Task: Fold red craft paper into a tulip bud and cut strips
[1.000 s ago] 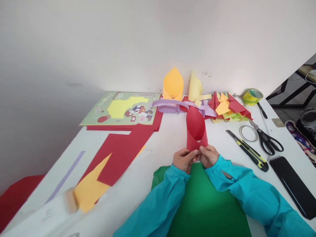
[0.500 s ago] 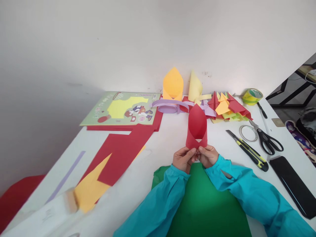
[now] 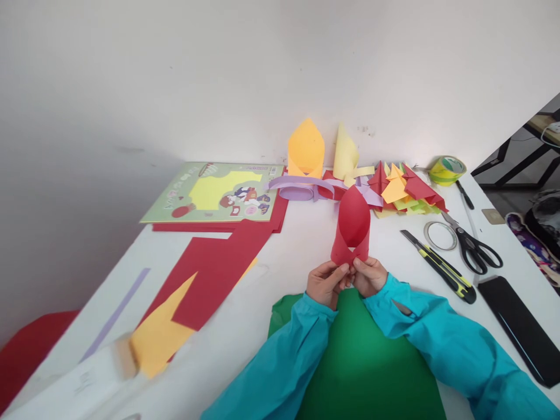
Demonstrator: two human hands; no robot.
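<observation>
A red paper piece [image 3: 353,219], curled into a loop with a pointed top, stands between my hands. My left hand [image 3: 326,282] pinches its lower front edge with thumb and fingers. On the same overlapped bottom edge, just to the right, my right hand [image 3: 368,276] has its thumb pressed. Some fingertips are hidden behind the paper. Below my wrists lies a green sheet [image 3: 371,361]. Behind the loop stand an orange paper loop [image 3: 306,149] and a pale yellow one [image 3: 345,154], beside curled purple paper strips [image 3: 301,189].
To the right lie a utility knife [image 3: 437,265], scissors [image 3: 475,248], a tape ring [image 3: 440,235], a yellow tape roll [image 3: 447,170] and a black phone-like slab [image 3: 520,329]. Folded paper pieces [image 3: 406,189] pile up at the back. Leftward are a paper pad [image 3: 175,198] and red sheets [image 3: 210,274].
The red paper loop has tilted and shifted slightly to the right at its top. Both hands keep their pinch in nearly the same place.
</observation>
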